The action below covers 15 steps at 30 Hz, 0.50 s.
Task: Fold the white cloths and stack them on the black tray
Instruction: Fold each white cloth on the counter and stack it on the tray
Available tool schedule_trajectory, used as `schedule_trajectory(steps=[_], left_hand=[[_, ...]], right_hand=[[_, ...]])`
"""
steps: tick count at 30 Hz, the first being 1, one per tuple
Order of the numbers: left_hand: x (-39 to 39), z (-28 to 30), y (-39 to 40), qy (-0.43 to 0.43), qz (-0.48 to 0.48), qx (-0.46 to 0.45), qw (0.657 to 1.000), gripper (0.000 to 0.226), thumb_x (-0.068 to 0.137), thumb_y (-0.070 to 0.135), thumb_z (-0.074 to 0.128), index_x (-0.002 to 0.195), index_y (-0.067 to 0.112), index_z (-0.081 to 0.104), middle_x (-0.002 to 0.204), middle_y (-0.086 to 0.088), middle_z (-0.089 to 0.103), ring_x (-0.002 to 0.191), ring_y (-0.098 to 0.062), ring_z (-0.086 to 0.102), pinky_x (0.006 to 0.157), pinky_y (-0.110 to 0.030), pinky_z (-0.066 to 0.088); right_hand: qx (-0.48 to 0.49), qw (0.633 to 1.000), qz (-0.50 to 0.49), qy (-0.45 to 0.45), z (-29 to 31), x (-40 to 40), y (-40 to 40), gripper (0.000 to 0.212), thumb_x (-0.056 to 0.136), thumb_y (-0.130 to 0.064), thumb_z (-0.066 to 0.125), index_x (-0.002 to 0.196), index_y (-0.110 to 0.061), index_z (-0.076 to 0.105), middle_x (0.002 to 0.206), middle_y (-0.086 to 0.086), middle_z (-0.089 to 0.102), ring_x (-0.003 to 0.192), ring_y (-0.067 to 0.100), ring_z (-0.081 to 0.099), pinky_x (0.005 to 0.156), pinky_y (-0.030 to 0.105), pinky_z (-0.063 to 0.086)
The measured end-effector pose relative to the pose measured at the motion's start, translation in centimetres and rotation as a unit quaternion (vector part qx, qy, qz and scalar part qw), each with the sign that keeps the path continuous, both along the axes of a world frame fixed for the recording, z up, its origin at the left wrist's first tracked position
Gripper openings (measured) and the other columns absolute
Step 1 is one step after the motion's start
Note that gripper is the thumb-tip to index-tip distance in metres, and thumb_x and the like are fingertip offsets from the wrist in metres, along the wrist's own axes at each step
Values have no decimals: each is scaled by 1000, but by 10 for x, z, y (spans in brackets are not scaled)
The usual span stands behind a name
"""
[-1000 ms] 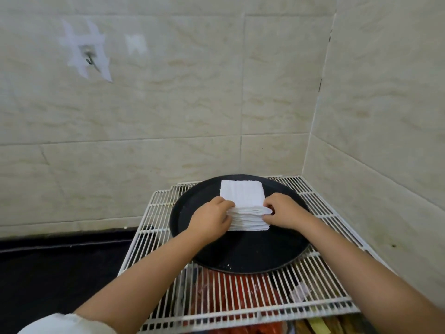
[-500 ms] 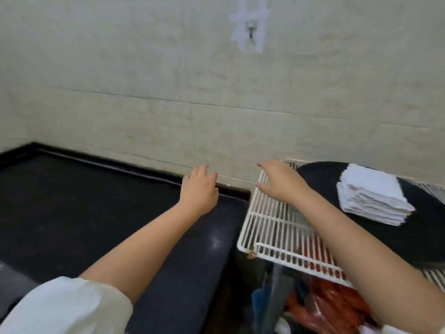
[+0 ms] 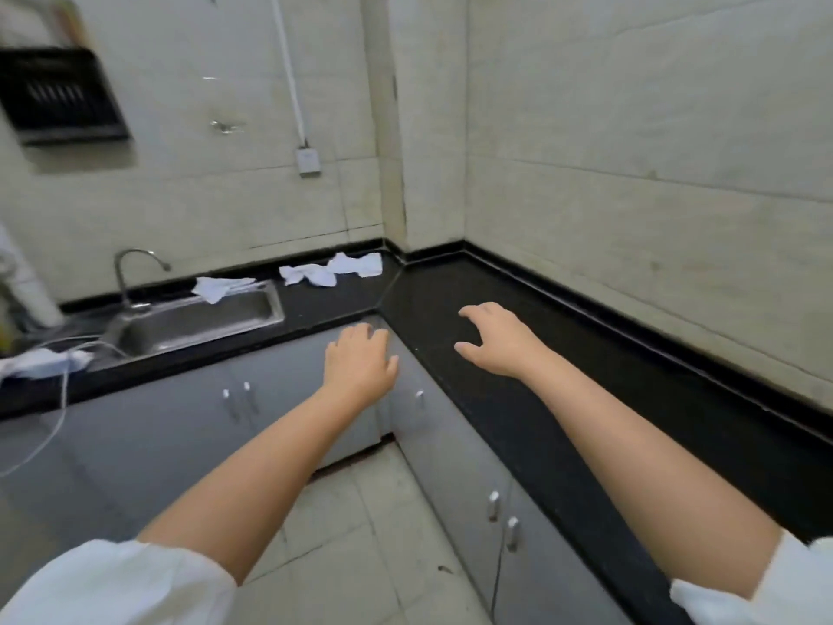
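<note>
Gone from view since half a second ago are the wire rack and the black tray with its folded stack; the camera has swung to a counter corner. Near the frame's centre, the left hand (image 3: 358, 365) and right hand (image 3: 496, 338) reach forward, apart, fingers relaxed, holding nothing. Farther back, upper centre, crumpled white cloths (image 3: 331, 270) lie on the black counter (image 3: 518, 399), one more (image 3: 221, 287) draped over the sink (image 3: 198, 320) rim.

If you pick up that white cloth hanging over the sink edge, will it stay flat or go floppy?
Probably floppy: the cloth already lies crumpled and drapes over the sink rim. It looks thin, so likely light. It may unfold and dangle when lifted.
</note>
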<state>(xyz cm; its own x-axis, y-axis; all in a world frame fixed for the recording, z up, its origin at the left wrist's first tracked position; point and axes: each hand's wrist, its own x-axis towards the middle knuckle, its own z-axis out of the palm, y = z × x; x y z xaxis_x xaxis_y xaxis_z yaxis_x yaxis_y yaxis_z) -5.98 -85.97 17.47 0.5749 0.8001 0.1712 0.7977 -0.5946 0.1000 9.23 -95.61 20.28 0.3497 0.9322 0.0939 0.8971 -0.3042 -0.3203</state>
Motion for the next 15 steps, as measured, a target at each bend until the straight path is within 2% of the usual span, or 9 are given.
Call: schedule_trajectory(steps=[7,15], left_hand=[[-73,-9,126,-3,112,-2,994,42,94,32,43,132,12,42,138,-11,40,130,-30,34,103,-39,33],[-52,-6,313,33,156,8,987,43,94,36,43,129,12,45,136,-13,43,128,-30,37,103,-41,34]], right_hand=[[-3,995,99,0,-9,-54,168,52,90,-28,50,138,-14,34,144,10,35,131,28,35,107,43,35],[-6,991,130,-23,-17,-18,370,48,89,-28,51,132,-10,40,138,12,41,126,29,41,100,43,39]])
